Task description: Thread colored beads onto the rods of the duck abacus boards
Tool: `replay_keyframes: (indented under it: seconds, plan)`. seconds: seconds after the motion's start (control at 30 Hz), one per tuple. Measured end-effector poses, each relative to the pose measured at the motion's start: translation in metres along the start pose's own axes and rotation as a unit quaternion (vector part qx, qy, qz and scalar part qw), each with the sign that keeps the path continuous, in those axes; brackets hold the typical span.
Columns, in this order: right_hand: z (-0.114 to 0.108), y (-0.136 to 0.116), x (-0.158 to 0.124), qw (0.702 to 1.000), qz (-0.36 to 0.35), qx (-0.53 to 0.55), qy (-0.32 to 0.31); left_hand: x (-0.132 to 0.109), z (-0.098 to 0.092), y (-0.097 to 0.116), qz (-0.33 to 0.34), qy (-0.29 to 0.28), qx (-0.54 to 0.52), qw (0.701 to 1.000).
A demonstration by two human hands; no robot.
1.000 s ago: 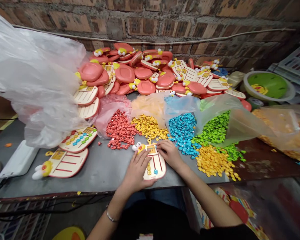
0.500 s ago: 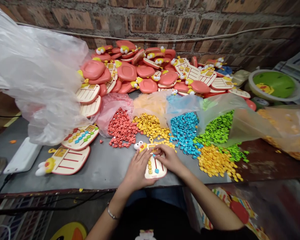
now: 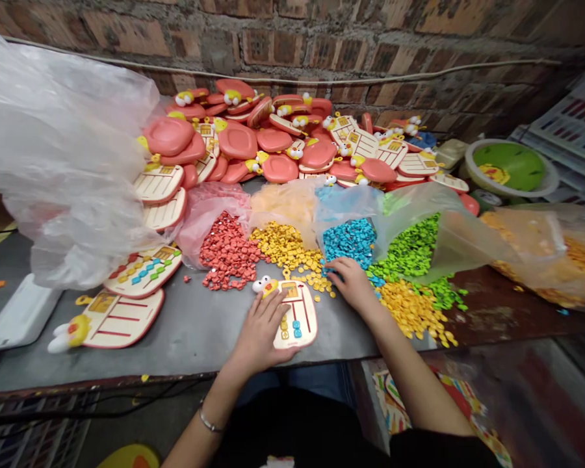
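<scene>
L hand [image 3: 258, 331] lies flat, fingers spread, on the left edge of a cream plastic board [image 3: 298, 318] w/ a round-eyed duck head [image 3: 264, 286] at its top end; board sits on grey tabletop [image 3: 195, 344]. Small square yellow & blue pieces [image 3: 296, 329] sit in its lower slots. Thin metal bangle [image 3: 206, 421] on L wrist. R hand [image 3: 351, 284], well apart from L, is curved, fingertips down at the edge of the blue pile [image 3: 348, 240]; can't tell if it pinches anything. Glossy chunky pieces lie heaped on crinkly translucent bags: red pile [image 3: 227, 253], yellow pile [image 3: 283, 247], green pile [image 3: 409, 240]. Behind, a jumbled heap of salmon-pink rounded boards [image 3: 238, 142] against rough brick wall [image 3: 273, 45]; big clear plastic sheet [image 3: 63, 156] billows at left.
</scene>
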State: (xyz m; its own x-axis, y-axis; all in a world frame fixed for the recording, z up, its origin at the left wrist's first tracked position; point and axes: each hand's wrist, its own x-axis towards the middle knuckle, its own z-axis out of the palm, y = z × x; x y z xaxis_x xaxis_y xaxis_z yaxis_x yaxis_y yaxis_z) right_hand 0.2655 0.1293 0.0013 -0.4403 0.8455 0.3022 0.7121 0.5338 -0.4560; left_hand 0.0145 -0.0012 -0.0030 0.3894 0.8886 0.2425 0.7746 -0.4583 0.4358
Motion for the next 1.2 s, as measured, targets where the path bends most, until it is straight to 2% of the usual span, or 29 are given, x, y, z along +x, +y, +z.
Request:
replay_keyframes:
  seconds: [0.1,0.2,0.53,0.73,0.83,0.97,1.1,1.2]
  plan:
    - [0.011,-0.003,0.010,0.994,-0.024,-0.097,-0.048,0.000,0.000,-0.001,0.005,-0.001,0.001,1.000]
    - [0.015,-0.004,0.013,0.989,-0.018,-0.132,-0.058,0.000,0.000,-0.001,0.004,-0.002,0.003,1.000]
    - [0.015,0.011,0.005,0.994,-0.052,-0.060,-0.079,-0.001,0.001,-0.001,-0.005,-0.013,0.001,1.000]
    - [0.003,0.014,-0.003,0.994,-0.054,-0.054,-0.074,-0.001,0.001,-0.001,-0.002,-0.006,-0.002,1.000]
    - [-0.004,0.005,-0.005,0.998,-0.031,-0.037,-0.038,-0.001,0.002,-0.001,-0.009,-0.001,-0.008,1.000]
    - [-0.006,-0.019,-0.004,0.996,-0.028,0.084,0.025,-0.001,0.002,-0.001,-0.005,-0.003,-0.004,1.000]
    - [0.008,-0.042,0.000,0.986,-0.061,0.152,0.000,0.000,0.001,0.000,-0.005,-0.005,-0.002,1.000]
    - [0.022,-0.050,0.003,0.990,-0.085,0.111,-0.035,0.000,0.001,0.000,-0.005,-0.010,-0.002,1.000]
